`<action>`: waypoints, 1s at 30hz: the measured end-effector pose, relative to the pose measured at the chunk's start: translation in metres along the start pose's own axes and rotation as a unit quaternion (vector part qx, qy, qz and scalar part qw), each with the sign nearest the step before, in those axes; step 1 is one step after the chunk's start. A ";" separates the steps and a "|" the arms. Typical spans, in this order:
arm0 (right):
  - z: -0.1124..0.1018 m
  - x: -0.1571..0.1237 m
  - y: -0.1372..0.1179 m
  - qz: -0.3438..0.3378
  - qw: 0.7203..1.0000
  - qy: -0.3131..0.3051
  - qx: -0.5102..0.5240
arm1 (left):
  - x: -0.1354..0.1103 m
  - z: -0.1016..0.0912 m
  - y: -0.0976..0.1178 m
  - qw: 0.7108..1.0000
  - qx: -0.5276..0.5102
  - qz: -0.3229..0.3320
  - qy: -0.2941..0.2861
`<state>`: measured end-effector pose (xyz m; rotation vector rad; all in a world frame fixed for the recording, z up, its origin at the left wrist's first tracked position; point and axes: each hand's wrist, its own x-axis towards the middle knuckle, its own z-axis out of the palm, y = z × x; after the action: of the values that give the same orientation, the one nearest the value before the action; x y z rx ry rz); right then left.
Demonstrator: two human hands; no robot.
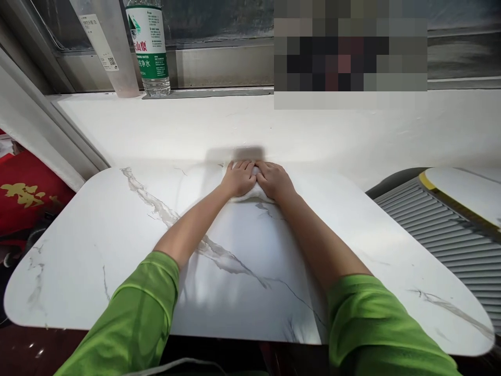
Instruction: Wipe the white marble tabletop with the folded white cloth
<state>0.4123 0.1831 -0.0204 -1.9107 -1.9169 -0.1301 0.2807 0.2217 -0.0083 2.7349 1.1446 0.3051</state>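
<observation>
My left hand (239,178) and my right hand (275,180) lie side by side, nearly touching, at the far edge of a white marble-patterned table (136,235). Both press down on a folded white cloth (254,194), gripping it with their fingers bent over its far side. Part of the cloth shows between the hands and along their near side; the rest is hidden beneath them. My arms reach straight forward in rolled-up green sleeves.
Beyond the table rises a white wall with a window ledge. On it stand a labelled water bottle (151,52) and a tall translucent container (111,57). A red bag (31,193) is at left; a grey ribbed chair (438,230) stands at right. Part of the window is pixelated.
</observation>
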 end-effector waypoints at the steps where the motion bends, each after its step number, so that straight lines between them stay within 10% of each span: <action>1: 0.000 -0.001 0.000 0.001 1.000 -0.001 -0.005 | 0.000 0.001 -0.001 1.000 0.001 0.001 -0.001; 8: -0.012 -0.042 -0.022 -0.024 0.999 -0.024 -0.042 | -0.045 -0.005 0.014 1.000 0.011 -0.005 -0.020; 20: -0.044 -0.206 -0.121 -0.121 0.990 0.026 -0.063 | -0.241 -0.028 0.052 0.998 0.018 0.055 -0.024; 25: -0.040 -0.190 -0.126 -0.124 0.992 0.008 -0.025 | -0.238 -0.034 0.044 0.999 0.015 0.015 -0.041; 30: -0.020 -0.120 -0.122 -0.082 0.996 -0.029 0.001 | -0.183 -0.034 0.004 1.000 0.020 -0.014 -0.003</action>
<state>0.2936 0.0588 -0.0178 -1.7720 -2.1116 -0.1235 0.1495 0.0901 0.0023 2.7493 1.1976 0.2726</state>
